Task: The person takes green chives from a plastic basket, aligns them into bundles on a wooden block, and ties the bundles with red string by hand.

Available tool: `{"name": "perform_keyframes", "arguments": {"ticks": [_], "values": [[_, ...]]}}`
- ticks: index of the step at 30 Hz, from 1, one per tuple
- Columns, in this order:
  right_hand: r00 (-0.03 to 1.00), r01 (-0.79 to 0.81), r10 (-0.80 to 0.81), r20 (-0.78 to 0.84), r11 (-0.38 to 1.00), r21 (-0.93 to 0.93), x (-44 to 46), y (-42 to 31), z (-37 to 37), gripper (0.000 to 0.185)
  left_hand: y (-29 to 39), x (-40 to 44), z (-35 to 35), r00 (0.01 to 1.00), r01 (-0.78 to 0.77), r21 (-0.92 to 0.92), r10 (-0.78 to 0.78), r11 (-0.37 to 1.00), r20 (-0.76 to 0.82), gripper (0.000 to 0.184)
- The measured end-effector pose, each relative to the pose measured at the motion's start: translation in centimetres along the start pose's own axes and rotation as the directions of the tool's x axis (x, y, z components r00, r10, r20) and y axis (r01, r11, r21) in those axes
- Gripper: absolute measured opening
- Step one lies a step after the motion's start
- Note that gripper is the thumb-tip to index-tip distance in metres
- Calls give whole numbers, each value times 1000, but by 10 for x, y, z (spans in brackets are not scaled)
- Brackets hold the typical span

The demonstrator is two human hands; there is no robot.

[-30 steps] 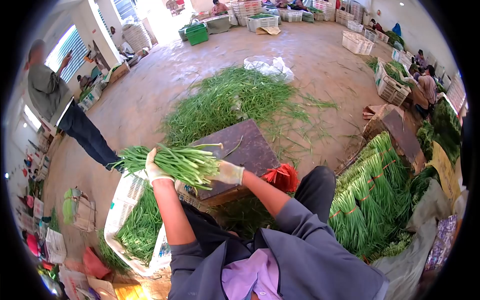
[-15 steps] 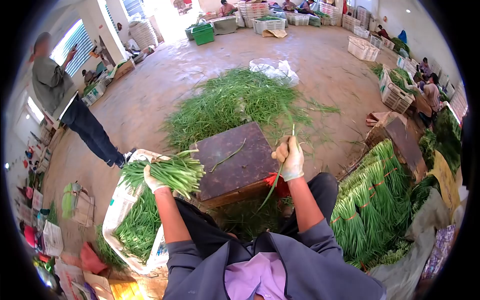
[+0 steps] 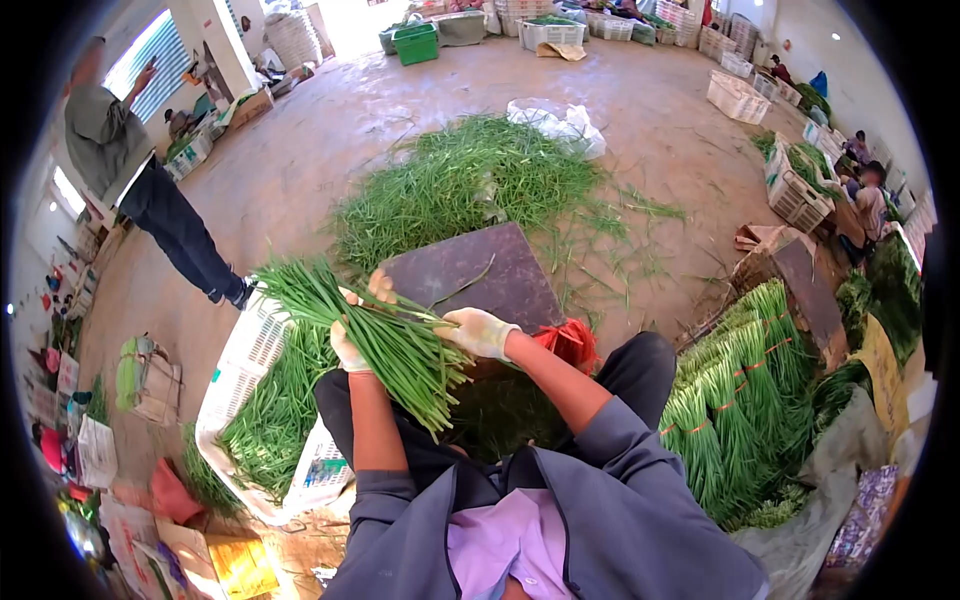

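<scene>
My left hand (image 3: pixel 348 348), in a pale glove, is closed around a thick bunch of long green stalks (image 3: pixel 405 365), like garlic scapes. The bunch lies slantwise across my lap, its cut ends toward me on the right. My right hand (image 3: pixel 482 333), also gloved, has its fingers closed at the bunch's right side, on stalks there; its fingertips are partly hidden. Just beyond both hands stands a low box with a dark top (image 3: pixel 490 265), and one loose stalk (image 3: pixel 466 284) lies on it. A red bundle of ties (image 3: pixel 570 345) hangs at its right corner.
A white crate (image 3: pixel 225 400) of greens stands at my left. Tied bundles of stalks (image 3: pixel 740 400) are stacked at my right. Beyond the box lies a heap of loose greens (image 3: pixel 450 190) beside a white plastic bag (image 3: pixel 560 125). A person (image 3: pixel 150 190) stands at the far left.
My right hand has come down and left from above the box's right side to the bunch, and the single stalk it held is no longer distinct. The bunch has shifted right, toward my lap.
</scene>
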State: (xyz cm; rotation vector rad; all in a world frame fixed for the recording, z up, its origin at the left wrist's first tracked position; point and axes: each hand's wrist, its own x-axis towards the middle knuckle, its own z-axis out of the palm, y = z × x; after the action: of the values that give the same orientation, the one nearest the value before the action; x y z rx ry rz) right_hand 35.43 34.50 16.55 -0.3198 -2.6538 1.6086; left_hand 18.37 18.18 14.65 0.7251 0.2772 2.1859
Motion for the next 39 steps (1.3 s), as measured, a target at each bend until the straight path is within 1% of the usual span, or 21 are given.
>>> {"name": "perform_keyframes", "arguments": {"ticks": [2,3,4,5,6,8,12,13,14,15,16,18,19,20,22,26,28,29,32,37,39], "values": [[1000,-14,14,-8,998,-61,-9,6,-2,38,4,0,-36,997,-68,-133,74,989,36,34],[997,-71,71,-1,997,19,-18,8,-5,36,3,-1,-20,996,-70,-171,59,983,-66,31],[992,-127,126,9,988,93,-28,13,-8,34,6,-1,-22,996,-71,-173,61,982,-64,31],[980,50,-75,-184,989,-137,-29,43,-2,32,9,0,-24,996,-76,-95,71,993,-52,30],[981,50,-75,-179,989,-142,-32,60,-4,32,12,-1,-28,996,-80,-16,79,997,-42,30],[956,-97,33,-293,974,-206,-41,86,-9,32,15,-4,-33,996,-58,-27,56,998,-69,31],[924,-110,-3,-382,955,-275,-57,107,-12,32,21,-6,-41,997,-52,-63,55,997,51,34],[923,-186,182,-340,982,20,-66,79,-16,32,24,-8,-44,996,-77,-79,80,994,33,36],[906,-265,345,-245,914,307,-69,59,-16,33,26,-10,-45,994,-104,-93,106,990,16,38],[931,-173,293,-219,881,441,-69,54,-8,35,26,-9,-45,994,-105,-93,107,990,17,38],[939,-191,299,-172,866,463,-68,37,-2,38,27,-8,-44,992,-119,-68,122,991,41,38],[965,-180,224,-136,944,275,-63,-1,15,47,27,-7,-40,990,-125,-39,128,991,65,38],[970,-10,46,-237,989,148,-45,21,41,49,23,-5,-35,988,-131,-35,134,991,78,38],[938,143,-90,-334,980,135,-39,7,49,51,19,-3,-29,986,-140,-30,142,990,92,38],[890,87,-88,-447,996,-22,-30,0,58,48,15,-2,-18,986,-153,-10,154,988,71,39],[898,77,-42,-439,995,62,-29,-2,56,43,22,-5,-19,972,-203,15,200,979,120,41],[941,92,55,-335,909,408,-30,0,57,35,24,-6,-23,969,-229,15,226,973,97,42],[945,76,89,-316,877,474,-29,1,59,35,24,-5,-24,967,-237,38,232,971,104,41],[937,198,3,-349,819,538,-27,6,70,36,21,-7,-24,966,-253,41,250,967,62,41],[936,136,39,-350,878,460,-28,10,75,36,18,-6,-20,970,-239,31,237,971,54,39],[927,185,0,-376,871,456,-26,13,75,34,19,-7,-22,971,-236,30,235,971,38,39]]}}
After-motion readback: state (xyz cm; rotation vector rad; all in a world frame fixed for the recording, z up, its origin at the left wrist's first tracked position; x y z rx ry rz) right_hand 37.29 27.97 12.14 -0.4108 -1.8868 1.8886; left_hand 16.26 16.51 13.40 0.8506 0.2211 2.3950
